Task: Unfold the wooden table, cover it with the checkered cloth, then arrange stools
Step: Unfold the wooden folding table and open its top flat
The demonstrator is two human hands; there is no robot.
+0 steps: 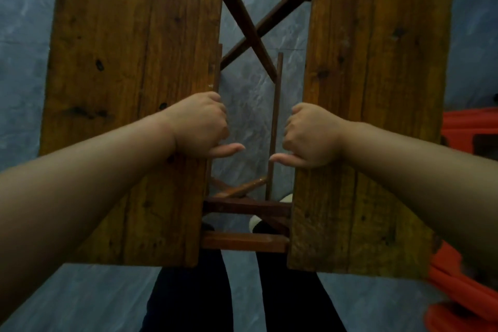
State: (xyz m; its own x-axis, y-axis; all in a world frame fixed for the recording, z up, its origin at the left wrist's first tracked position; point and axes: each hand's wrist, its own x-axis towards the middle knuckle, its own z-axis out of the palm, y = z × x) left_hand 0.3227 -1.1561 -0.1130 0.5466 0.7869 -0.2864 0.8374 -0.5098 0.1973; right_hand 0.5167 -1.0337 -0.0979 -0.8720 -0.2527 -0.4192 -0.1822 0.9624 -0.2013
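The wooden folding table stands below me with its two top halves apart: a left half (129, 89) and a right half (377, 116). A wide gap runs between them, showing the dark crossed legs and rails (250, 24). My left hand (199, 127) grips the inner edge of the left half, fingers curled under it, thumb pointing into the gap. My right hand (310, 135) grips the inner edge of the right half the same way. No checkered cloth is in view.
Orange-red plastic stools (469, 294) stand at the right edge, close to the right half's outer corner, with another (471, 132) further back. The floor (80, 299) is grey and marbled. My dark trouser legs and light shoes show beneath the near rails.
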